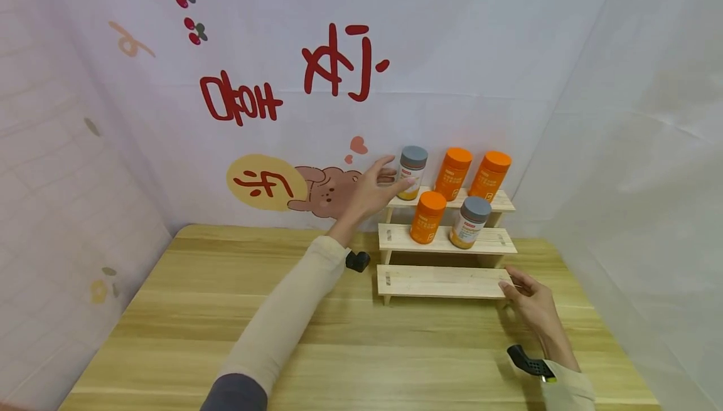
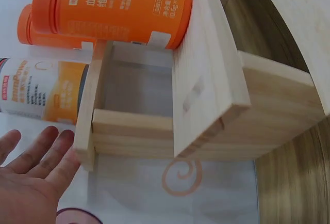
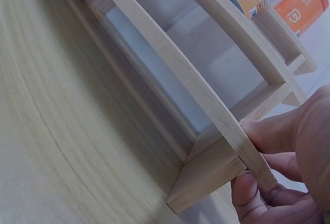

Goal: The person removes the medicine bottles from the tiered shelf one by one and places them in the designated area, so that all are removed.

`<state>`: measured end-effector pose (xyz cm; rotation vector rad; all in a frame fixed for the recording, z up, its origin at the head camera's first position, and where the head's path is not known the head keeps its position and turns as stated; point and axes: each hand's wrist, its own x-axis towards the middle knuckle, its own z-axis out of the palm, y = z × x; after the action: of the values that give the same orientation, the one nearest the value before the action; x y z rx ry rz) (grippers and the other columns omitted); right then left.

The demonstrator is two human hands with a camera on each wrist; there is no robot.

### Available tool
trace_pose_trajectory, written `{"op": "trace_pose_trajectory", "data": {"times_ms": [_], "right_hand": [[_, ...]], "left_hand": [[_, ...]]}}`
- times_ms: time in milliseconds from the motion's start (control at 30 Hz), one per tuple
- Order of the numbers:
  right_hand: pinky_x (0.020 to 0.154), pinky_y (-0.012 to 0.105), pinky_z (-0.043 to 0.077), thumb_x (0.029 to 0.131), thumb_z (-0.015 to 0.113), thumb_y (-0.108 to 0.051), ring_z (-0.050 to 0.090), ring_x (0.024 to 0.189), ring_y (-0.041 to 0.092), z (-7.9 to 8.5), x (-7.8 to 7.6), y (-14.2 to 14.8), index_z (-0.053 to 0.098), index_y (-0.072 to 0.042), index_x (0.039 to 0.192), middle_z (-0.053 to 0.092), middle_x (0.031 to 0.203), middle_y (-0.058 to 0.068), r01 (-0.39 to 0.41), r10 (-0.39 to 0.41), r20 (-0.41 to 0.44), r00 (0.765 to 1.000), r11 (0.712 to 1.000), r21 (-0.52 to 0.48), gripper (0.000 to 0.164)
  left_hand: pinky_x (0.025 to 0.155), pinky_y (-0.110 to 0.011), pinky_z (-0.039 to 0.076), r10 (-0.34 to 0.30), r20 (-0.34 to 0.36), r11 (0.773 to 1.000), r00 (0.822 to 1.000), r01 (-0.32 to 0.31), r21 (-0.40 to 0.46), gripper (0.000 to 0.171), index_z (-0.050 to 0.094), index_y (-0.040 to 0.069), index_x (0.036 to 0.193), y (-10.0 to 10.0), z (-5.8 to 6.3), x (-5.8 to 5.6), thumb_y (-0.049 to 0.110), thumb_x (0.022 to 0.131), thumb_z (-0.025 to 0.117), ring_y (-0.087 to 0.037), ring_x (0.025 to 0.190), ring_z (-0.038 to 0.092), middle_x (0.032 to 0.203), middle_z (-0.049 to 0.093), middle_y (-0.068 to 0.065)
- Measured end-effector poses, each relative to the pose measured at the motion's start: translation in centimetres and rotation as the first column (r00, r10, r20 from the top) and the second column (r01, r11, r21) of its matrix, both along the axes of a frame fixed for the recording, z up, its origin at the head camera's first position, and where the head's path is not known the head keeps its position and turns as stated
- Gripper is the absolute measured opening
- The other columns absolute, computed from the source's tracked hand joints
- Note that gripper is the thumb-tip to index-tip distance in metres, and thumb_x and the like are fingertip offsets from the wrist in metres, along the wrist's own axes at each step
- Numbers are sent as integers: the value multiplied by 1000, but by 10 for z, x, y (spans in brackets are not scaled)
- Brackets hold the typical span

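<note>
A three-tier wooden shelf rack (image 1: 440, 281) stands at the back of the table. My left hand (image 1: 374, 188) is beside the grey-lidded jar (image 1: 410, 176) at the left end of the top tier. In the left wrist view, its fingers (image 2: 44, 154) are spread, apart from that jar (image 2: 46, 87). At the right end of the bottom tier, my right hand (image 1: 533, 307) grips the board; the right wrist view has thumb and fingers pinching the board's end (image 3: 252, 157). Two orange jars (image 1: 453, 176) (image 1: 490, 177) share the top tier.
On the middle tier sit an orange jar (image 1: 428, 218) and a grey-lidded jar (image 1: 470, 223). The wood-grain table (image 1: 226, 298) extends to the left and front of the rack. White printed cloth (image 1: 452, 53) hangs behind and at both sides.
</note>
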<state>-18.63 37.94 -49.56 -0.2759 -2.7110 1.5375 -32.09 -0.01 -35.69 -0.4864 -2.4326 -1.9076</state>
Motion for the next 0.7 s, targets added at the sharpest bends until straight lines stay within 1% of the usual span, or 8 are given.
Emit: {"op": "trace_pose_trajectory", "data": {"times_ms": [167, 300, 367, 433, 500, 533, 633, 700], "right_hand": [[80, 2, 47, 100, 64, -46, 44, 102, -21, -1, 1, -3, 42, -8, 157, 43, 157, 27, 5, -5, -3, 1000, 1000, 23, 72], [79, 2, 48, 101, 63, -46, 46, 103, -17, -1, 0, -2, 42, -8, 157, 44, 156, 27, 2, -2, 7, 1000, 999, 35, 71], [79, 2, 47, 101, 63, -46, 53, 112, -6, 0, -1, -2, 41, -8, 157, 44, 156, 27, -3, 3, 16, 1000, 999, 42, 71], [79, 1, 46, 102, 62, -45, 56, 124, 13, 0, -1, -2, 40, -8, 158, 42, 157, 28, -8, 7, 23, 1000, 999, 37, 71], [79, 0, 45, 102, 61, -45, 50, 135, 31, 0, -2, -1, 38, -8, 159, 40, 158, 28, -16, 15, 32, 999, 1000, 25, 71], [79, 0, 45, 102, 60, -45, 46, 140, 38, 0, -2, -1, 37, -8, 159, 39, 159, 28, -19, 18, 38, 999, 1000, 18, 72], [79, 0, 44, 102, 61, -45, 42, 143, 42, -1, -3, -1, 36, -8, 160, 37, 160, 28, -20, 20, 48, 999, 1000, 1, 72], [79, -1, 44, 102, 61, -46, 42, 143, 41, -2, -3, 0, 36, -9, 160, 37, 161, 27, -17, 17, 50, 999, 1000, -1, 73]], "left_hand": [[106, -43, 54, 9, -21, 1000, 1000, -9, 12, 79, 41, 29, 157, 7, -2, -3, 50, 90, 76, -24, 129, 59, 144, 58, -7], [102, -39, 56, 20, -45, 1000, 999, -20, 9, 76, 43, 27, 156, 13, -4, -6, 48, 90, 76, -23, 123, 62, 140, 60, -7], [99, -38, 57, 28, -63, 1000, 998, -28, 0, 76, 43, 27, 155, 16, -4, -8, 47, 90, 76, -22, 121, 63, 138, 61, -7], [98, -37, 57, 39, -76, 999, 996, -39, -8, 76, 43, 26, 155, 18, -5, -9, 48, 90, 76, -21, 119, 63, 137, 62, -6], [97, -37, 57, 49, -90, 999, 995, -51, -18, 76, 44, 24, 155, 19, -5, -10, 47, 91, 77, -22, 118, 64, 136, 62, -7], [97, -37, 57, 54, -93, 998, 994, -56, -22, 76, 43, 23, 155, 20, -5, -10, 46, 91, 77, -22, 118, 63, 136, 62, -7], [98, -39, 57, 67, -105, 997, 992, -70, -32, 75, 44, 21, 155, 22, -6, -10, 44, 92, 77, -23, 117, 63, 135, 62, -9], [98, -39, 56, 73, -112, 996, 991, -78, -39, 73, 44, 20, 155, 23, -6, -11, 42, 93, 76, -23, 117, 63, 135, 62, -10]]}}
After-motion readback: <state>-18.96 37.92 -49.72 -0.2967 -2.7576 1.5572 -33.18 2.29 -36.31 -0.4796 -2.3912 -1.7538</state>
